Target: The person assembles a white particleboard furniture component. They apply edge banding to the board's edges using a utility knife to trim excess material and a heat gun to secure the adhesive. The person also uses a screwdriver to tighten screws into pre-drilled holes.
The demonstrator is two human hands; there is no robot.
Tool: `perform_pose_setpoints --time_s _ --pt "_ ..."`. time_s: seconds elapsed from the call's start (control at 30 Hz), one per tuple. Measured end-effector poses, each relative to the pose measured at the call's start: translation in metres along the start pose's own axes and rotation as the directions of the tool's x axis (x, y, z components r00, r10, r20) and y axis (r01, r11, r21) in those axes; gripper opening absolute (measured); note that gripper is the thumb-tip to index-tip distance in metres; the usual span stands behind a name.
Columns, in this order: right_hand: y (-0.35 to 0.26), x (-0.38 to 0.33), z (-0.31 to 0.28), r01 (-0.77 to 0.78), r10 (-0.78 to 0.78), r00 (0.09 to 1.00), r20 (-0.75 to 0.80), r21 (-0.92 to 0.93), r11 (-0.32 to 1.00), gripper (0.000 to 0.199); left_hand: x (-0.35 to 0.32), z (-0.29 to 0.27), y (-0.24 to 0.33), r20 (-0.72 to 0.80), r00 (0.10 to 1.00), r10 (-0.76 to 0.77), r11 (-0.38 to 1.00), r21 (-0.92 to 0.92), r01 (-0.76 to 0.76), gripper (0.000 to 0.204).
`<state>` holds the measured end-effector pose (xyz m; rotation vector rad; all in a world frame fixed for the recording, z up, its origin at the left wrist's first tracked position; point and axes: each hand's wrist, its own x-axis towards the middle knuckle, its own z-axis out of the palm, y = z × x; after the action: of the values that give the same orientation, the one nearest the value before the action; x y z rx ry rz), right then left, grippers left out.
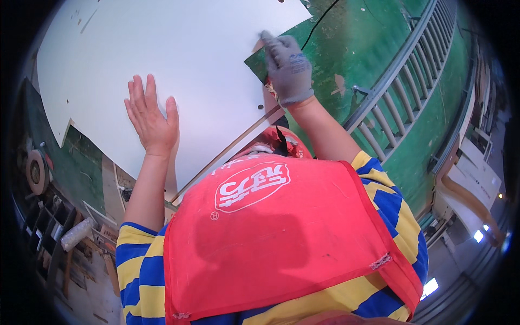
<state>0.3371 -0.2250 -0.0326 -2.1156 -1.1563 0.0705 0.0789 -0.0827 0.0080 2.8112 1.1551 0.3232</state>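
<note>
A large white board (200, 70) with notched edges and a few small holes lies in front of me, its near edge against my red apron (260, 233). My left hand (151, 122) is bare and rests flat on the board, fingers stretched out. At a square notch in the board's right side is my right hand (291, 70), in a grey glove. Its fingers are curled and slightly blurred by motion. Something small, reddish and pale, shows below the palm, but I cannot make out what it is.
To the right, a long metal frame with rungs (398, 103) runs over the green floor (374, 38). A black cable (318, 23) trails beyond the gloved hand. At left are a roll of tape (37, 171), a clear wrapped roll (77, 234) and dark compartments (54, 216).
</note>
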Motion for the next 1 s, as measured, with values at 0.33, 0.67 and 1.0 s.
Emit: perform_pose_setpoints --time_s 0.33,0.67,1.0 --pt "0.05 0.032 -0.007 -0.05 0.029 0.988 -0.154 -0.132 0.99 0.039 0.001 0.003 0.001 0.001 1.0 -0.009 1.0 0.021 0.009 0.067" --pt "0.031 0.02 -0.004 -0.044 0.045 0.99 -0.134 0.004 0.999 0.033 -0.003 0.002 -0.002 0.001 1.0 -0.021 1.0 0.012 0.021 0.067" --pt "-0.029 -0.004 0.016 0.127 -0.118 0.989 0.094 -0.089 0.988 0.041 0.004 0.01 -0.001 -0.053 0.999 0.005 1.0 0.009 -0.005 0.062"
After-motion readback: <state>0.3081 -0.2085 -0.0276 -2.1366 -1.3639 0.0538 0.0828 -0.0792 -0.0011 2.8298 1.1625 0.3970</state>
